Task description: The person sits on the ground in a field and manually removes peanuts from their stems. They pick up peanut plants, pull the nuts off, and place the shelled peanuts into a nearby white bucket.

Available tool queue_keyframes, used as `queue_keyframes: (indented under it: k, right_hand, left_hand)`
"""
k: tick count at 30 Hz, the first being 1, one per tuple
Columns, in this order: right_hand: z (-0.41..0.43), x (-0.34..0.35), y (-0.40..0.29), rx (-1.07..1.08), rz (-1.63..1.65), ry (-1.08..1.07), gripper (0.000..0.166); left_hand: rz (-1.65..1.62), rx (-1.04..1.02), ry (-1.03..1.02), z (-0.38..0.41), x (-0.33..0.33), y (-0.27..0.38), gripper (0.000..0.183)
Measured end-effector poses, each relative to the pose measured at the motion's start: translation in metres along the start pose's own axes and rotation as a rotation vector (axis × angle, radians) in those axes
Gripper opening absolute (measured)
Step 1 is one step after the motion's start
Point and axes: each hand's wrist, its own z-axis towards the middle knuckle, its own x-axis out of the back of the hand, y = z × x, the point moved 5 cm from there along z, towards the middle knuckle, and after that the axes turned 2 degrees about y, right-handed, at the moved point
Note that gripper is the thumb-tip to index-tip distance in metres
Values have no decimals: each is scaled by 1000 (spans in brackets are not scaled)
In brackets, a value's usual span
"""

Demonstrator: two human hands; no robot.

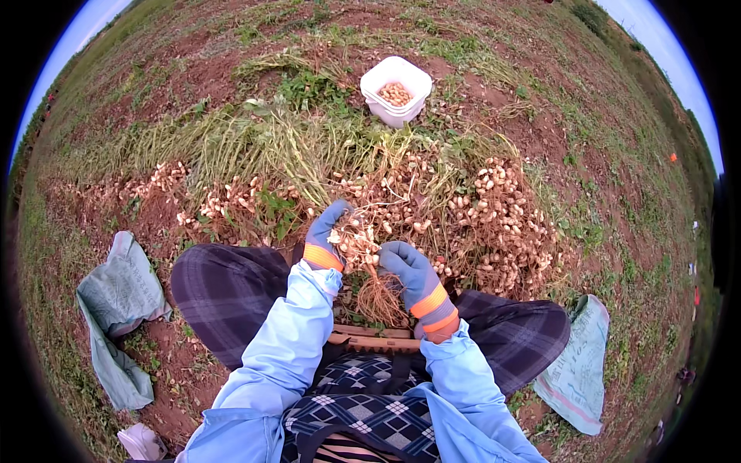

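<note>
My left hand (327, 229), in a grey-blue glove with an orange cuff, is closed around the stems of a peanut plant above its pods. The plant's cluster of peanut pods (354, 243) hangs between my hands, its thin roots (379, 298) trailing toward my lap. My right hand (410, 271), gloved alike, has its fingers curled against the right side of this cluster; the fingertips are partly hidden. Just beyond my hands lies a row of pulled peanut plants (260, 142), with a dense heap of pods (503, 231) to the right.
A white plastic bucket (396, 110) holding loose peanuts stands beyond the row. Green woven sacks lie on the ground, one at left (124, 289) and another at right (579, 364). A white container (140, 443) is at lower left. A brown slatted edge (376, 342) sits between my crossed legs.
</note>
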Motion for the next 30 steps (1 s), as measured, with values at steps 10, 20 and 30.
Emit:
queue_keyframes:
  k: [10,20,30]
  right_hand:
    - [-6,-12,-13,282,-640,166,30]
    - [-23,-23,-28,118,-643,-88,17]
    - [-51,-41,-35,311,-700,-441,14]
  left_hand:
    - [-6,85,68,-8,-26,-3,15]
    - [171,-32,58,0,-9,-3,15]
    - [288,-83,179,14,9,-9,19]
